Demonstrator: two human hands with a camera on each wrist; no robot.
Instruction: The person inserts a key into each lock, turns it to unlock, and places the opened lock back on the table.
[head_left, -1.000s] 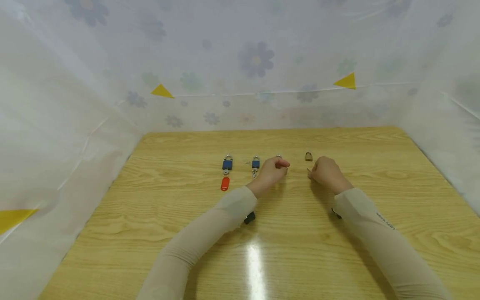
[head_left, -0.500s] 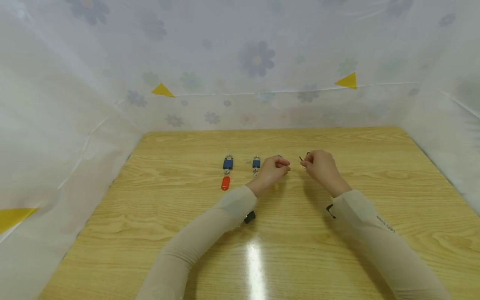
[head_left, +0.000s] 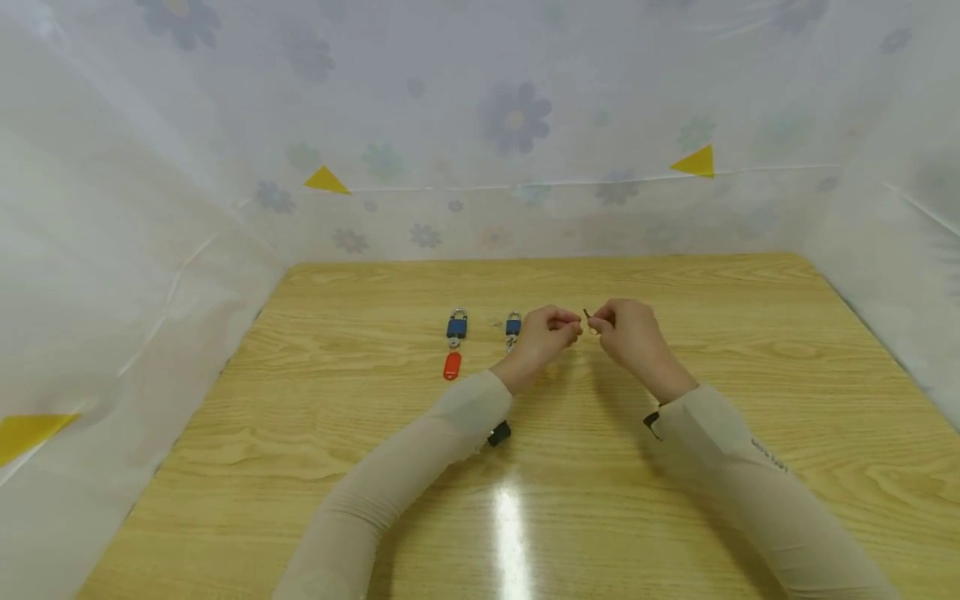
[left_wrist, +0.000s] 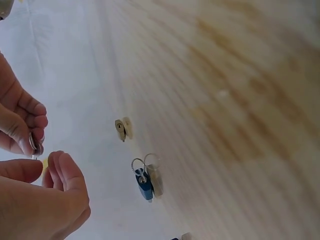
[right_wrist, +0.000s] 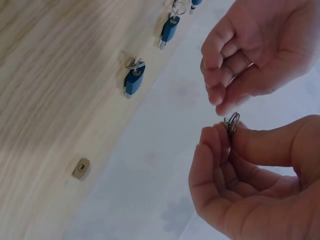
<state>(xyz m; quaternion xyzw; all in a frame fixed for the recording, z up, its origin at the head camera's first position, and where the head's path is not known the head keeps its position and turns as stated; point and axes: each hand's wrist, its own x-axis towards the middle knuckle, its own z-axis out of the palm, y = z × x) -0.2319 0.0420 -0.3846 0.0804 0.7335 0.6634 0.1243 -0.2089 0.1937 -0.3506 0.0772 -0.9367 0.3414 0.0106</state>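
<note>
My right hand (head_left: 633, 337) pinches a small bunch of keys (right_wrist: 232, 122) between thumb and fingers, and a thin dark key shaft sticks up from the grip in the head view. My left hand (head_left: 542, 337) is held close to it, its fingers loosely bent with nothing between them. A brass padlock (right_wrist: 81, 168) stands on the table; my right hand hides it in the head view. Blue padlocks with key rings stand in a row, the nearest to the brass one (right_wrist: 134, 80) hidden behind my left hand in the head view.
Farther left are two blue padlocks, a larger one (head_left: 457, 328) with a red key tag (head_left: 452, 365) and a smaller one (head_left: 513, 324). A black padlock (head_left: 499, 433) shows beside my left sleeve. A dark object (head_left: 652, 423) is partly covered by my right cuff.
My right hand has moved left with the keys, from beside the brass padlock to my left hand, and now covers that padlock. The left hand's fingers have shifted slightly.
</note>
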